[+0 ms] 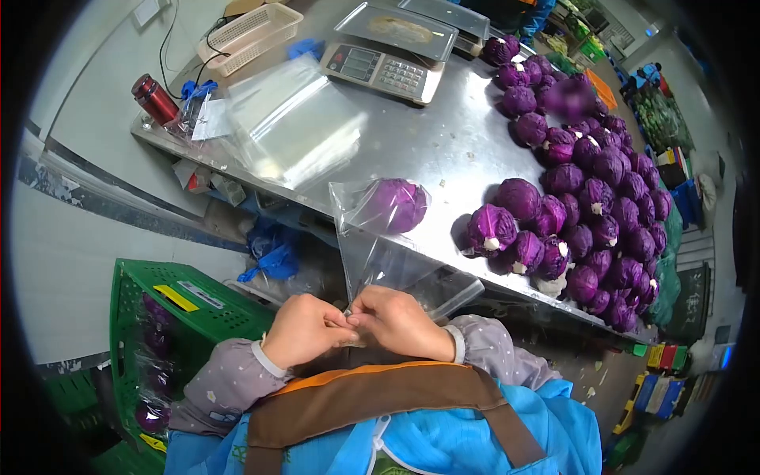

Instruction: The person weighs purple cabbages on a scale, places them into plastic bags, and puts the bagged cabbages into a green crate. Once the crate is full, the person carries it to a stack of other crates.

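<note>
A purple cabbage [398,206] lies in a clear plastic bag [372,257] at the near edge of the metal table [443,150]. The bag hangs over the edge towards my hands. My left hand [305,332] and my right hand [400,323] meet in front of my body, each with thumb and fingers pinched together at the lower end of the bag. What exactly lies between the fingertips is too small to make out. Left of the cabbage is a stack of flat clear bags [293,119].
Many purple cabbages [594,198] are heaped on the table's right side. A scale [388,55], a white basket [249,36] and a red flask [155,99] stand at the back and left. A green crate [190,297] with bagged cabbages is at lower left.
</note>
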Available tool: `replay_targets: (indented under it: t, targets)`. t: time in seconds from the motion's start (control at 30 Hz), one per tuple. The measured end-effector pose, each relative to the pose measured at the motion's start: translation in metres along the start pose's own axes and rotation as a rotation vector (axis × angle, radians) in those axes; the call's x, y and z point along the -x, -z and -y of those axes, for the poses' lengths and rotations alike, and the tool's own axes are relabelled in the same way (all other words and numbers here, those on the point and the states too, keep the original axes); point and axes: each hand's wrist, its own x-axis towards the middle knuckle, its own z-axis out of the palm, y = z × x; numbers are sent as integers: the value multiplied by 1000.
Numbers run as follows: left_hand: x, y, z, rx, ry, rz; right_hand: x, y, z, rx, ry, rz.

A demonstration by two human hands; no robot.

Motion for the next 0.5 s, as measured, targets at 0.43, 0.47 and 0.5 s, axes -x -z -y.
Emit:
replay_targets:
  t: [0.43, 0.47, 0.5]
  targets:
    - [-146, 8, 1, -907, -778, 60, 21, 87, 35, -783, -189, 151]
    - [-163, 12, 12, -740, -494, 284, 49, 117, 47, -806, -130, 118]
    - [-157, 23, 4, -515, -534, 332, 84, 138, 46, -695, -32, -25]
